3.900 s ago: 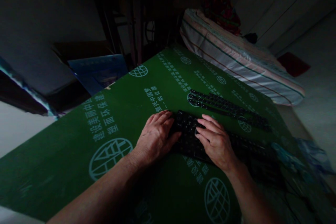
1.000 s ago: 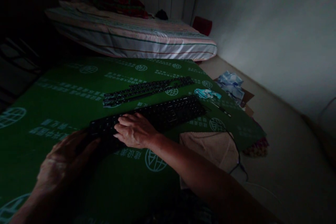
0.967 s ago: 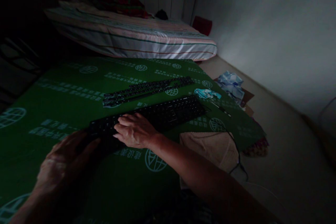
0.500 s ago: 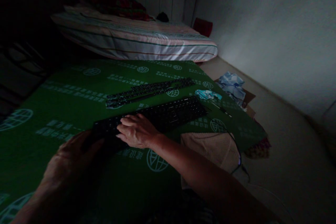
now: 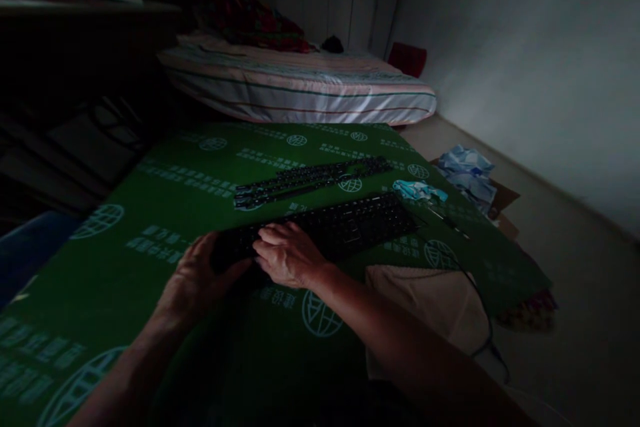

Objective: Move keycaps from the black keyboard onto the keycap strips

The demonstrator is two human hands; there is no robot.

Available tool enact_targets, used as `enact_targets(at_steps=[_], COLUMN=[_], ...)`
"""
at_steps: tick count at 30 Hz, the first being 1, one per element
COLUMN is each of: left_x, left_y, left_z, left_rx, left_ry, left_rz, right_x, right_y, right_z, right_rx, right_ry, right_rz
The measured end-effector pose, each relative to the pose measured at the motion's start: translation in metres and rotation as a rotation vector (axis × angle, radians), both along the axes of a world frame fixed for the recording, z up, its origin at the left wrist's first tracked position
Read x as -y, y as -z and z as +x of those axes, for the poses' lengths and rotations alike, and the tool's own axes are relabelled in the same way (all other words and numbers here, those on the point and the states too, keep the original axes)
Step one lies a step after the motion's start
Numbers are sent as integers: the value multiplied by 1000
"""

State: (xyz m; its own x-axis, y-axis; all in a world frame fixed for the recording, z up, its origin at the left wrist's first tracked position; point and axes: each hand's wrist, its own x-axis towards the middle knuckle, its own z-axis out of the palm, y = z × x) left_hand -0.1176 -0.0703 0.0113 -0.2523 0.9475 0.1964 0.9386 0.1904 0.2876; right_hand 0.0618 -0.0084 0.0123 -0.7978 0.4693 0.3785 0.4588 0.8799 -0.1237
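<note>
Left hand [image 5: 197, 277] half-curled, clasping the black keyboard [image 5: 345, 225] by its left end; right hand [image 5: 287, 257], bent-fingered, on top, and I can't tell from out here whether it's pinching anything. Keyboard's on the green table [image 5: 125, 287], loose key rows [image 5: 310, 172] towards the far edge, teal cloth [image 5: 419, 191] by the right.

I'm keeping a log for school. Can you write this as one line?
left hand: at left end of keyboard | right hand: on its top | key rows: beyond it
</note>
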Motion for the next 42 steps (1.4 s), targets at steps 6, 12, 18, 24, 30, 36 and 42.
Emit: enact_targets(at_steps=[6, 12, 18, 24, 30, 36, 42], left_x=[-5, -5, -3, 2, 5, 7, 8], left_y=[3, 9, 8, 11, 13, 18, 21], left_z=[-3, -6, -2, -4, -3, -4, -4], left_rx=[145, 190, 209, 235, 241, 255, 258], left_ry=[65, 102, 137, 174, 157, 153, 138], left_rz=[16, 7, 40, 83, 93, 111, 112], right_x=[3, 7, 8, 4, -1, -22, -83], right_y=[3, 3, 7, 16, 16, 10, -1], right_z=[-1, -1, -1, 3, 6, 11, 9], right_rx=[-24, -33, -73, -451, -785, -846, -661], right_ry=[10, 13, 5, 41, 109, 161, 218], right_rz=[-12, -34, -85, -222, -394, -513, -377])
